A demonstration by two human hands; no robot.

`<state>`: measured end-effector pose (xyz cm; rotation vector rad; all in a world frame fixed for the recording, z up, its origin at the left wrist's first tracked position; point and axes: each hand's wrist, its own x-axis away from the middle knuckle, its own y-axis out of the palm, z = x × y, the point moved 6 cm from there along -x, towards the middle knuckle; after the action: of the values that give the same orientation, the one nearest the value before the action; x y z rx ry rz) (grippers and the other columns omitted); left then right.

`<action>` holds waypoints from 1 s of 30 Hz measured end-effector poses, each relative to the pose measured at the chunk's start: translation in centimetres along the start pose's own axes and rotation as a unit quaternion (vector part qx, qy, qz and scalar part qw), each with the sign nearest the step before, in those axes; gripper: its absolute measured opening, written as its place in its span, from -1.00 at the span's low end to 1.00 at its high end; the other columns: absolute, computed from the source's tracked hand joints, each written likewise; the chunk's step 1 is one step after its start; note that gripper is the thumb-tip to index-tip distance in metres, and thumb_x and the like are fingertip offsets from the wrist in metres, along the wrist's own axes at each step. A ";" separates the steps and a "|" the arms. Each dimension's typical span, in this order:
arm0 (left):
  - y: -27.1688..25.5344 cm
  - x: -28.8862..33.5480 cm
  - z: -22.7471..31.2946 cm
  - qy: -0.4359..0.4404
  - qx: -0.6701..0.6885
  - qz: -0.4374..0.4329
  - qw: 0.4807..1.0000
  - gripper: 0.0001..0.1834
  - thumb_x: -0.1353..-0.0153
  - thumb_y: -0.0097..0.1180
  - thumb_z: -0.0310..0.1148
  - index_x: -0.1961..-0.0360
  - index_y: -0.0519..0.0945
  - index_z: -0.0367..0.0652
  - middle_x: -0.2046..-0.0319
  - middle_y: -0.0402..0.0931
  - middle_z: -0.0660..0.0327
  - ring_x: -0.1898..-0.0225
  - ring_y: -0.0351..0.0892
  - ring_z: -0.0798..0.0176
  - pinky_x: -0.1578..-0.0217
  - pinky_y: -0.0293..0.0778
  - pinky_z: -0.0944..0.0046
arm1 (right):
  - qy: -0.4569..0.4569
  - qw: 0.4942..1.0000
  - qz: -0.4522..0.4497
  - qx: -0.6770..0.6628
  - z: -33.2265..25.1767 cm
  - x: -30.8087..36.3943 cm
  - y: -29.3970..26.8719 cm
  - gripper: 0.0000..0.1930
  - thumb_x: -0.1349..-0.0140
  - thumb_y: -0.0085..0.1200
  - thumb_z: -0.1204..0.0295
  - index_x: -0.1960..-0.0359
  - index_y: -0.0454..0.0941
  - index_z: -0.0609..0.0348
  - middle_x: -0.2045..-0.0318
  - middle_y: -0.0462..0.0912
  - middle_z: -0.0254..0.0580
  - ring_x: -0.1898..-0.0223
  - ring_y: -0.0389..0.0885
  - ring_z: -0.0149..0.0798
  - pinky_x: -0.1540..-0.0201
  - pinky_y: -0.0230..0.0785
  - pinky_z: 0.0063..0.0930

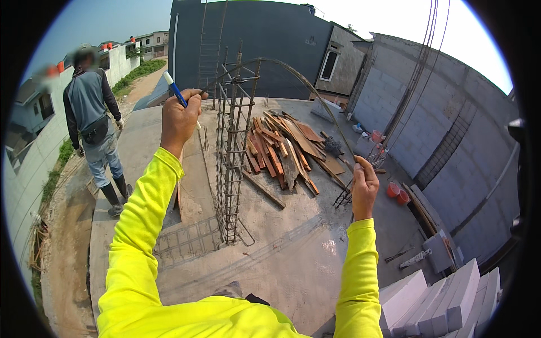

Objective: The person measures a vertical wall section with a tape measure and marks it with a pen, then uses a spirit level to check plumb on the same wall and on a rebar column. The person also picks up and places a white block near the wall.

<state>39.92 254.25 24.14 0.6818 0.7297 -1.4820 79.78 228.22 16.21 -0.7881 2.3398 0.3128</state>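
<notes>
The black rim of the lens cuts off the corners, and my own yellow sleeves hide part of the concrete slab point(282, 265) below me. How the thin wire ends inside each fist I cannot make out, and the face of the person point(93, 121) at the slab's left edge is blurred.

My left hand point(179, 119) is raised and closed tight around a blue pen with a white cap point(175, 90), whose tip sticks up out of the fist; the same fist pinches one end of a long bent wire point(293, 72). The wire arcs up over the upright rebar cage point(232, 152) standing near the middle of the slab and comes down to my right hand point(365, 188), which is closed on its other end, thumb pressed against the fingers.

Behind the cage, toward the slab's far side, lies a heap of reddish wooden planks point(284, 146). Two orange buckets point(398, 193) sit by the grey block wall point(428, 124) along the right edge. At the near right corner, pale grey concrete blocks point(439, 298) are stacked in a row.
</notes>
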 end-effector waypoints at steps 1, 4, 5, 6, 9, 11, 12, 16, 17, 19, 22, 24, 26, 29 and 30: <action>0.9 -3.9 -1.2 0.015 -0.013 0.002 1.000 -0.75 -0.34 0.08 -0.36 0.23 0.75 -0.28 0.63 0.54 0.30 0.57 0.48 0.47 0.51 0.38 0.38 | -0.028 0.999 0.006 0.042 0.5 -3.6 2.8 -0.76 -0.45 0.05 0.43 -0.03 0.69 0.21 0.40 0.61 -0.46 0.45 0.39 -0.61 0.41 0.21 -0.69; 3.1 -13.0 -6.8 -0.021 -0.115 0.027 0.993 -0.72 -0.31 0.09 -0.29 0.22 0.76 -0.25 0.65 0.52 0.32 0.60 0.45 0.49 0.51 0.38 0.37 | -0.051 0.994 0.017 0.097 3.5 -13.1 10.6 -0.74 -0.43 0.06 0.42 -0.03 0.70 0.21 0.36 0.69 -0.34 0.40 0.50 -0.51 0.34 0.33 -0.59; 3.8 -14.6 -9.1 -0.035 -0.123 0.029 0.991 -0.72 -0.31 0.09 -0.29 0.22 0.77 -0.25 0.66 0.52 0.31 0.60 0.46 0.48 0.51 0.38 0.36 | -0.037 0.993 0.023 0.107 5.2 -15.1 12.4 -0.74 -0.42 0.07 0.41 -0.02 0.71 0.21 0.36 0.70 -0.31 0.40 0.52 -0.48 0.32 0.37 -0.56; 4.4 -15.6 -11.5 -0.044 -0.129 0.030 0.990 -0.72 -0.30 0.09 -0.29 0.23 0.77 -0.24 0.66 0.53 0.30 0.61 0.46 0.48 0.52 0.38 0.35 | -0.028 0.991 0.019 0.132 7.0 -16.2 13.8 -0.73 -0.40 0.07 0.40 -0.01 0.72 0.20 0.37 0.71 -0.27 0.40 0.54 -0.45 0.31 0.38 -0.53; 5.8 -14.8 -18.7 -0.087 -0.135 0.020 0.987 -0.73 -0.30 0.09 -0.30 0.26 0.77 -0.22 0.66 0.52 0.33 0.61 0.44 0.49 0.52 0.36 0.37 | -0.007 0.977 0.010 0.214 13.3 -17.3 17.3 -0.71 -0.36 0.06 0.37 0.00 0.73 0.16 0.42 0.71 -0.15 0.41 0.59 -0.37 0.27 0.43 -0.46; 6.5 -10.2 -23.0 -0.135 -0.061 0.001 0.989 -0.75 -0.32 0.09 -0.31 0.27 0.75 -0.22 0.64 0.49 0.38 0.60 0.41 0.50 0.52 0.33 0.40 | 0.060 0.978 -0.013 0.197 18.4 -14.2 18.0 -0.75 -0.39 0.06 0.41 0.01 0.72 0.16 0.34 0.75 -0.13 0.32 0.65 -0.40 0.22 0.46 -0.49; 7.2 -7.6 -24.6 -0.167 0.011 -0.014 0.986 -0.76 -0.32 0.09 -0.32 0.27 0.74 -0.22 0.64 0.46 0.42 0.59 0.39 0.52 0.52 0.30 0.42 | 0.057 0.981 -0.012 0.187 20.4 -12.0 18.9 -0.76 -0.41 0.05 0.46 0.00 0.70 0.17 0.32 0.75 -0.17 0.30 0.65 -0.40 0.21 0.47 -0.51; 11.4 -3.7 -28.0 -0.160 0.111 0.055 0.979 -0.80 -0.35 0.07 -0.38 0.28 0.70 -0.24 0.64 0.43 0.39 0.58 0.37 0.53 0.54 0.29 0.41 | -0.006 0.999 -0.038 0.010 25.7 -4.4 25.6 -0.77 -0.44 0.04 0.50 -0.04 0.64 0.23 0.22 0.72 -0.28 0.22 0.61 -0.47 0.13 0.44 -0.58; 12.5 -3.4 -28.5 -0.153 0.114 0.070 0.979 -0.81 -0.35 0.07 -0.39 0.29 0.68 -0.25 0.63 0.43 0.39 0.59 0.35 0.53 0.55 0.28 0.41 | 0.015 0.999 -0.044 0.017 26.9 -3.0 28.1 -0.76 -0.44 0.04 0.50 -0.06 0.64 0.23 0.25 0.70 -0.32 0.25 0.56 -0.50 0.15 0.42 -0.60; 13.7 -4.1 -28.7 -0.105 0.115 0.104 0.982 -0.81 -0.38 0.04 -0.44 0.32 0.64 -0.30 0.61 0.41 0.40 0.59 0.32 0.53 0.55 0.26 0.40 | 0.117 0.989 -0.085 -0.023 28.7 -1.0 31.9 -0.75 -0.46 0.05 0.47 -0.10 0.63 0.22 0.19 0.72 -0.31 0.24 0.52 -0.51 0.15 0.40 -0.58; 14.1 -4.7 -29.3 -0.102 0.133 0.091 0.982 -0.80 -0.39 0.02 -0.44 0.31 0.63 -0.33 0.59 0.43 0.38 0.57 0.34 0.53 0.52 0.28 0.41 | 0.096 0.992 -0.065 -0.047 28.7 -1.0 33.7 -0.73 -0.49 0.02 0.43 -0.13 0.62 0.20 0.11 0.72 -0.24 0.16 0.58 -0.45 0.07 0.42 -0.53; 14.0 -5.1 -29.5 -0.108 0.145 0.060 0.982 -0.77 -0.43 -0.03 -0.43 0.25 0.63 -0.33 0.56 0.47 0.34 0.53 0.37 0.52 0.47 0.29 0.44 | 0.159 0.982 -0.095 -0.040 29.3 -0.6 32.3 -0.65 -0.47 0.06 0.38 -0.23 0.54 0.16 0.01 0.69 -0.15 0.06 0.61 -0.32 -0.03 0.42 -0.44; 14.0 -4.9 -29.6 -0.128 0.180 0.057 0.974 -0.77 -0.43 -0.02 -0.42 0.25 0.64 -0.32 0.57 0.45 0.34 0.51 0.40 0.51 0.46 0.31 0.45 | 0.152 0.978 -0.139 0.037 29.5 0.6 30.2 -0.53 -0.44 0.11 0.31 -0.34 0.42 0.13 -0.08 0.65 -0.06 -0.04 0.60 -0.17 -0.13 0.41 -0.33; 13.0 -4.3 -30.3 -0.202 0.181 0.057 0.961 -0.65 -0.46 -0.06 -0.30 -0.01 0.66 -0.33 0.20 0.66 0.16 0.26 0.57 0.42 0.20 0.51 0.40 | 0.012 0.948 -0.203 0.244 29.3 6.1 23.2 -0.24 -0.35 0.22 0.22 -0.50 0.14 0.11 -0.22 0.53 0.14 -0.17 0.53 0.12 -0.26 0.35 -0.14; 12.4 -4.1 -30.5 -0.214 0.213 0.085 0.949 -0.60 -0.47 -0.09 -0.28 -0.10 0.64 -0.32 0.05 0.66 0.10 0.14 0.60 0.38 0.11 0.52 0.36 | 0.053 0.939 -0.215 0.262 30.5 8.9 20.2 -0.12 -0.30 0.26 0.19 -0.54 0.03 0.11 -0.27 0.47 0.24 -0.22 0.49 0.23 -0.30 0.32 -0.07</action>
<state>51.99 280.50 7.94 0.6898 0.0112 -1.5691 77.20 252.46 -12.46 -1.0194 2.1155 -0.5322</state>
